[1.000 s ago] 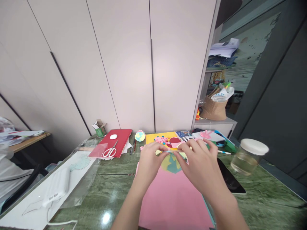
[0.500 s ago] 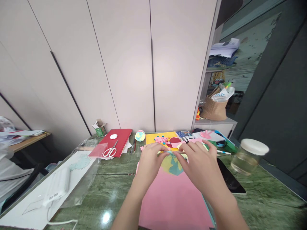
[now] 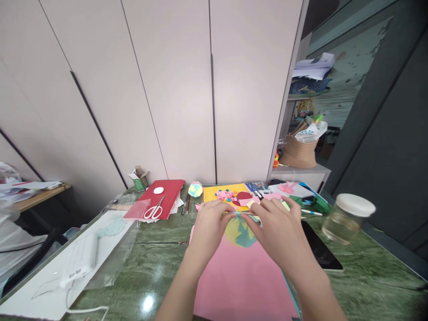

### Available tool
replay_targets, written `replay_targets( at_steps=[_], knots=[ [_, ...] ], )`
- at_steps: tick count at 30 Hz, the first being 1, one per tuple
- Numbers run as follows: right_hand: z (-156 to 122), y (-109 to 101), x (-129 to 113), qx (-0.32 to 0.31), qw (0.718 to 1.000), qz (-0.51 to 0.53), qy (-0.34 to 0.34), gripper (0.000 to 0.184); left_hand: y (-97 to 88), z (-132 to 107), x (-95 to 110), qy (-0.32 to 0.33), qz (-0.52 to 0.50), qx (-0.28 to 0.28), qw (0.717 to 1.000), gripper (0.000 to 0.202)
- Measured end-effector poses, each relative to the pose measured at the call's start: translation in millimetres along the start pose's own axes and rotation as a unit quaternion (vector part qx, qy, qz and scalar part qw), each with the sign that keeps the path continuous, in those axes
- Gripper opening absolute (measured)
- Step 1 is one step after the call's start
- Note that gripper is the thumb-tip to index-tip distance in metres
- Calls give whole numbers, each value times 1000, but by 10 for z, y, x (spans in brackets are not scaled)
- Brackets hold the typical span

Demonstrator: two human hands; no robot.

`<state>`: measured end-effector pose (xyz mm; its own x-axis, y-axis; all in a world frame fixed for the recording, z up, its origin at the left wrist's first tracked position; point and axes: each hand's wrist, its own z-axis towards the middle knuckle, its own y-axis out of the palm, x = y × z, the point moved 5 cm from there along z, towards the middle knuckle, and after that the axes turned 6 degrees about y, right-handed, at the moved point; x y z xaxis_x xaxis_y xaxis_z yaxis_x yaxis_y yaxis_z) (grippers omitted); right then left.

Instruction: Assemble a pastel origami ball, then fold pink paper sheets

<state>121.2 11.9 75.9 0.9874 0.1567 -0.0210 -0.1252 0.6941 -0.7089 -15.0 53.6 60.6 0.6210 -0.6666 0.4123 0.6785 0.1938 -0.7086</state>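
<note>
Head view, only one there is. Both hands up front, nearly tip to tip: left hand [image 3: 212, 225] and right hand [image 3: 276, 223] each have thumb and fingers pinched on the top edge of a yellow-and-teal paper piece [image 3: 240, 234]. Exact finger contact partly hidden behind the knuckles. Piece is over the upper part of the pink paper sheet [image 3: 240, 281] on the tabletop [image 3: 157, 263], rounded lower edge toward the wearer; can't tell if it touches the sheet.

Delta vs. a second ago: small. Wrists basically unmoved; the piece's lower edge sits a bit lower, and a teal patch now shows between the fingertips. My read: fine fingertip work on that edge, piece tilting slightly, still in both hands.

Surroundings unchanged: scissors [image 3: 155, 209] on the red folder [image 3: 170, 189], lidded jar [image 3: 341, 227] and tablet [image 3: 320, 247] off to the right.
</note>
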Motion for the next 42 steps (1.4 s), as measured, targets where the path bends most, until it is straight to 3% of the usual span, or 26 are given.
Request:
replay_targets(
  at_steps=[17, 42],
  knots=[
    [-19, 23, 15, -47, 999, -4, 13, 20, 57, 0, 18, 6, 12, -23, 1000, 7],
    [-8, 54, 21, -59, 998, -9, 12, 22, 92, -16, 38, -8, 22, -56, 998, 10]
  ],
)
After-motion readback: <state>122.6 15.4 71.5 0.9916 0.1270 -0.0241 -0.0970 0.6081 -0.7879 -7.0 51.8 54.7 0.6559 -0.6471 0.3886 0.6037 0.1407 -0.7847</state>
